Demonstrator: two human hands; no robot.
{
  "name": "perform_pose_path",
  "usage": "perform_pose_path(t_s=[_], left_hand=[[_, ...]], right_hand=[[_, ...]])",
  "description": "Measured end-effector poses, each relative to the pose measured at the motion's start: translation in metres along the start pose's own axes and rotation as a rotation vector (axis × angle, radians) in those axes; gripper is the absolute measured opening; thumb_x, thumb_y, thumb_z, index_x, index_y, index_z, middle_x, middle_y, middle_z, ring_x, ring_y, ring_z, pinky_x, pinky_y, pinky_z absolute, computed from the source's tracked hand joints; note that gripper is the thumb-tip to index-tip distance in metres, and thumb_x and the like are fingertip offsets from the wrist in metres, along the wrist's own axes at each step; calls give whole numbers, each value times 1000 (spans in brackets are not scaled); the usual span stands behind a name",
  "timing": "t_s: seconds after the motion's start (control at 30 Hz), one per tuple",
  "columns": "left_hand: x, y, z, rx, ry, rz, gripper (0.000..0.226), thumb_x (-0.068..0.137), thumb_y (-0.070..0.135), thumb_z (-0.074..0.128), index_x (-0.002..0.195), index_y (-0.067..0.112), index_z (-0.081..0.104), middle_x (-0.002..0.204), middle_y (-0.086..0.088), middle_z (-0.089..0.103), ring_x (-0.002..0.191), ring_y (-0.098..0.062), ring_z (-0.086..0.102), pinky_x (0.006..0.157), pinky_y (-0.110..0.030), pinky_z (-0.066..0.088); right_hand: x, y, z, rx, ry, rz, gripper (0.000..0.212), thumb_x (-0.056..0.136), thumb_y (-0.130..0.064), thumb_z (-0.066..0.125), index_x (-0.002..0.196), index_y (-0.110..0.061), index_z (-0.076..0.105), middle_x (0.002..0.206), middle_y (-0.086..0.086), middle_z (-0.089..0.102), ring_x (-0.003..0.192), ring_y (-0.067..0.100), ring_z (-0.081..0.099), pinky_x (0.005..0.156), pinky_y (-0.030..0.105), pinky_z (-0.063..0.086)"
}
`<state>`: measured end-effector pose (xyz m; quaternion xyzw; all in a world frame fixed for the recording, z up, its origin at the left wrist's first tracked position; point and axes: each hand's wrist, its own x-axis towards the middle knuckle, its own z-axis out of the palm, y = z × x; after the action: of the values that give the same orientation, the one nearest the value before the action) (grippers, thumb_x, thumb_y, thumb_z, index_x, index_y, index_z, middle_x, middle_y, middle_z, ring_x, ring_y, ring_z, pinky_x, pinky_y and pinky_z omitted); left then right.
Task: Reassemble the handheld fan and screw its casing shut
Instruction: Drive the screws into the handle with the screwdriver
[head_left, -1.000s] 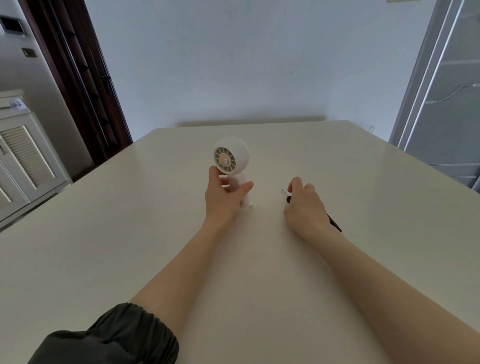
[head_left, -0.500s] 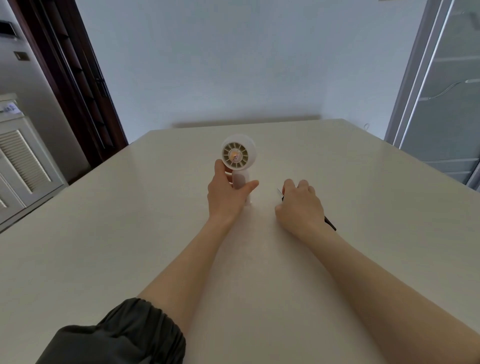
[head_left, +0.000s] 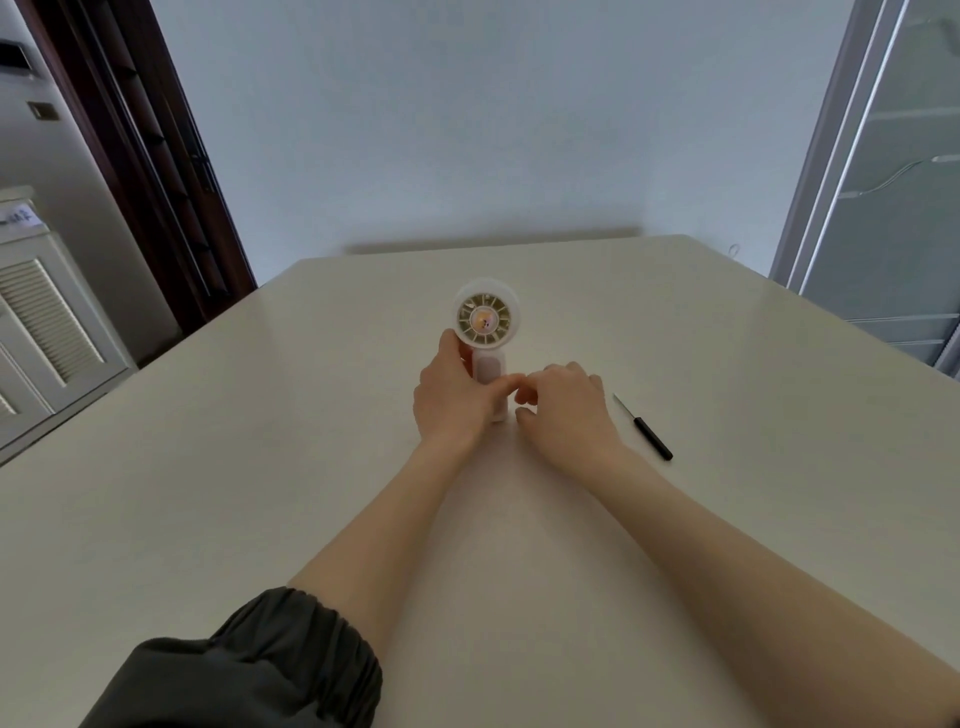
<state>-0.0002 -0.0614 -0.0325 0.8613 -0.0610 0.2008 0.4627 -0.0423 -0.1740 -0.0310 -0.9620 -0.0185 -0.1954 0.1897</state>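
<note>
Sleeve (head_left: 249, 670), dark gathered cuff, nearest; both forearms reach out to fan mid-table.

L hand (head_left: 452, 395) grips handheld fan (head_left: 487, 332) by its handle, upright on smooth cream table (head_left: 208, 493). R hand (head_left: 566, 410) w/ loosely curled fingers at handle base; can't tell if it pinches anything. Slim black-handled screwdriver (head_left: 644, 428) lies just right of it, untouched. Probably seating casing/screw; next move needs picking up driver. Fan: round white plastic head, slotted grille, pale handle.
</note>
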Motion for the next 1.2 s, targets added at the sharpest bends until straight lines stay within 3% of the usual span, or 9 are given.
perform_pose_path(t_s=[0.17,0.37,0.47,0.53,0.67,0.77,0.9,1.07,1.2], left_hand=[[-2,0,1,33,2,5,57,61,48,82,99,21,48,89,8,59,82,-16,59,68,-29,44],[-2,-2,-2,45,-85,13,63,63,44,83,112,20,51,96,7,56,86,-15,58,71,-28,42],[-3,-4,-4,15,-131,-13,58,62,38,85,106,23,49,94,7,57,85,-14,59,71,-26,43],[-4,-5,-5,-7,-148,-41,58,61,37,86,101,25,46,94,7,56,85,-13,58,71,-25,43],[-4,-2,-9,-26,-140,-75,66,59,39,87,105,24,43,98,6,54,89,-13,55,73,-24,40],[-6,3,-14,-19,-85,-95,66,58,40,87,101,18,42,92,5,52,79,-8,51,62,-21,38],[-7,12,-23,23,-62,-124,51,62,48,82,84,14,52,77,7,52,65,-2,48,53,-18,33],[-20,23,-27,13,-139,-68,38,72,41,77,60,8,63,61,-3,66,57,-12,60,62,-26,48],[-34,37,-15,19,-281,67,16,80,31,70,68,20,68,68,11,63,61,3,58,57,-8,41]], right_hand=[[-2,5,3,-60,-35,13,29,85,-8,47,106,-19,63,108,0,63,109,20,46,78,32,20],[1,12,2,-32,-50,48,38,84,2,42,109,-19,63,111,-1,61,111,19,44,80,33,21],[2,15,0,19,-47,94,44,81,7,40,109,-19,64,112,0,59,112,20,44,87,38,27],[3,16,-2,43,-38,112,42,82,6,42,108,-19,64,112,0,59,113,20,44,91,41,30],[1,16,-4,71,-4,97,33,84,0,47,104,-19,64,109,-1,59,111,19,44,84,36,26],[1,16,-8,74,25,95,27,85,-6,50,103,-19,65,110,-1,59,110,19,45,84,35,26],[2,18,-12,98,71,114,22,88,-12,51,102,-19,66,109,0,60,108,20,47,86,35,27],[2,26,-21,191,151,181,23,88,-9,47,97,-19,66,103,-1,61,102,21,53,86,33,31],[-1,34,-34,303,218,328,32,80,2,45,95,-13,68,102,3,64,91,21,59,78,33,47]])
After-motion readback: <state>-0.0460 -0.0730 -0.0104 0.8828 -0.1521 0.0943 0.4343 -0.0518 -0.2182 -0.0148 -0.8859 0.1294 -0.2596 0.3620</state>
